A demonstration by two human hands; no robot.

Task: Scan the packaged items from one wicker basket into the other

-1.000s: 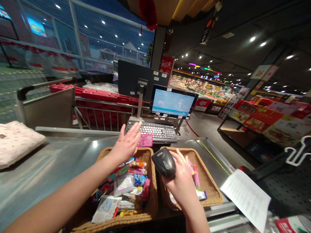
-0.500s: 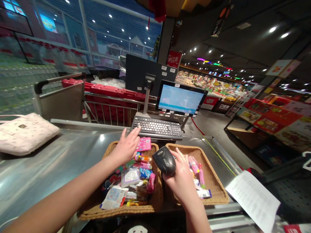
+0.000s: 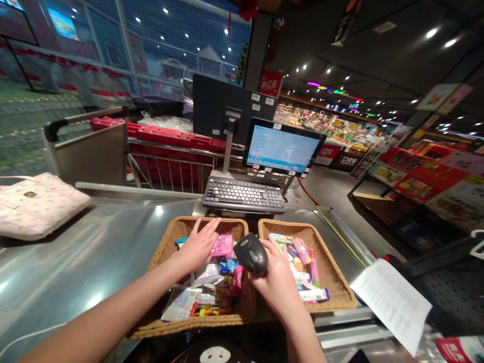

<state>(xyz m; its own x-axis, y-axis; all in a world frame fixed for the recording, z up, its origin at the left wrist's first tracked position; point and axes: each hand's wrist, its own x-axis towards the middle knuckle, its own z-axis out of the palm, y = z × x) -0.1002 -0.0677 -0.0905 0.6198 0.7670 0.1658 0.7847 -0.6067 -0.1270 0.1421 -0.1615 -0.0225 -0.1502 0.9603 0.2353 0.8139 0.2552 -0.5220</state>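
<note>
My right hand (image 3: 275,269) is wrapped round a black handheld barcode scanner (image 3: 251,253), whose head points left over the gap between two wicker baskets. Over the left basket (image 3: 162,242) my left hand (image 3: 201,245) grips a small pink packet (image 3: 223,245) that sticks out to the right of its fingers. The grip itself is partly hidden under the hand. Beneath it lie a pale boxed item (image 3: 206,274), a blue wrapper (image 3: 228,265) and a pink bottle-like item (image 3: 236,281). Several small packages, among them a pink tube (image 3: 314,268), lie in the right basket (image 3: 338,282).
Beyond the baskets stand a keyboard (image 3: 244,194) and a lit screen (image 3: 284,147). A pale handbag (image 3: 41,204) rests on the metal counter (image 3: 109,237) at left. A printed sheet (image 3: 393,302) lies at right. A red-filled cart (image 3: 162,141) stands behind the counter.
My left hand has come back from the keyboard's edge, lower over the left basket, and the pink packet has moved with it. The right hand keeps the scanner in nearly the same place.
</note>
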